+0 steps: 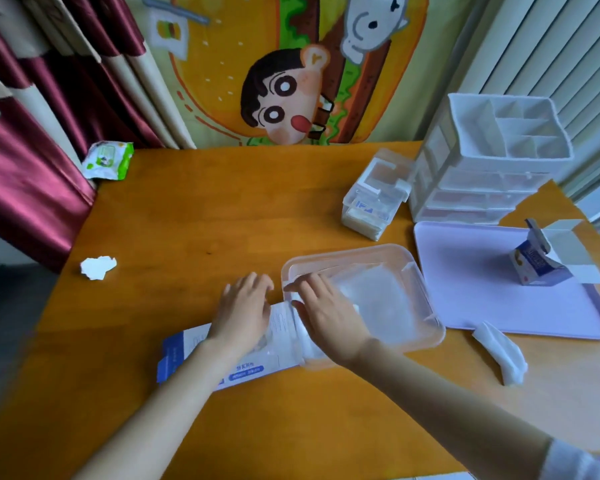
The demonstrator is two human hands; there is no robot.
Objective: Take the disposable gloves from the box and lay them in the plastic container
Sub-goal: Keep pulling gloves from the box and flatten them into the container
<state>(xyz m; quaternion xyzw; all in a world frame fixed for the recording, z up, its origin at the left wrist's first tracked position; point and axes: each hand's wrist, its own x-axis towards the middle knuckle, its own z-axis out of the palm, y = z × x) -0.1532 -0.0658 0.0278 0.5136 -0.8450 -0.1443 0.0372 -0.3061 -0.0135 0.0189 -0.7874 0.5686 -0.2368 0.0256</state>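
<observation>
A blue-and-white glove box (194, 358) lies flat on the orange table, its open end against the clear plastic container (426, 296). My left hand (245, 311) rests on top of the box with its fingers spread. My right hand (326, 315) reaches over the container's near left rim, fingers curled onto a stack of translucent white gloves (378, 299) lying partly in the container. The image is blurred at the fingertips.
A lilac tray (482, 306) with a small opened carton (537, 265) lies to the right. Behind stand a white drawer organiser (489, 174) and a small clear lidded box (374, 199). A folded white piece (503, 355), crumpled paper (97, 267) and a wipes pack (108, 160) lie about.
</observation>
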